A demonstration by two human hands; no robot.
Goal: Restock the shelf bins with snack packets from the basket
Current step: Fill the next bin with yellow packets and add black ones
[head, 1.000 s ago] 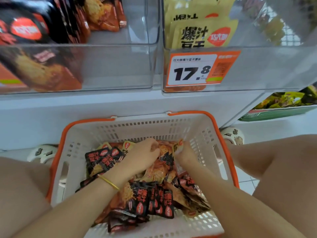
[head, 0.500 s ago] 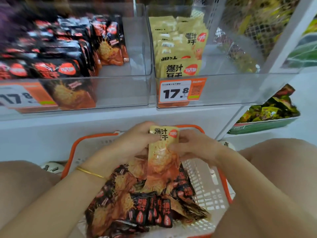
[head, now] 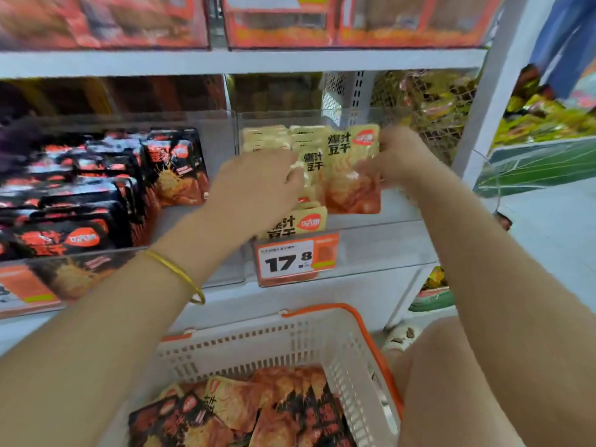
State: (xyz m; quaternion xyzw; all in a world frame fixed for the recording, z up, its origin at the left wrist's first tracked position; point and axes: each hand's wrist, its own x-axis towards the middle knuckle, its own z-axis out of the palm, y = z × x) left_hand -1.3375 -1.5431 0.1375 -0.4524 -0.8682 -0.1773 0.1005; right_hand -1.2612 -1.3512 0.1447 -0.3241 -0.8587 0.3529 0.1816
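Note:
My right hand point(head: 398, 156) grips a yellow-and-orange snack packet point(head: 353, 175) by its right edge, upright over the clear right-hand shelf bin point(head: 380, 250). My left hand point(head: 258, 185) pinches the yellow packets point(head: 309, 171) standing in that bin, just left of the held one. More yellow packets point(head: 267, 138) stand in rows behind. Below, the white basket point(head: 351, 359) with an orange rim holds several black-and-red and orange packets point(head: 245, 411).
The clear left bin point(head: 216, 137) holds rows of black-and-red packets point(head: 96, 188). A 17.8 price tag point(head: 295, 258) hangs on the right bin's front. Red boxes point(head: 354, 21) fill the shelf above. A white shelf upright point(head: 483, 101) stands to the right, green packs point(head: 541, 162) beyond it.
Both hands rose from the basket to the right shelf bin, carrying one yellow packet up. My view tilted upward, so the basket now sits low in frame.

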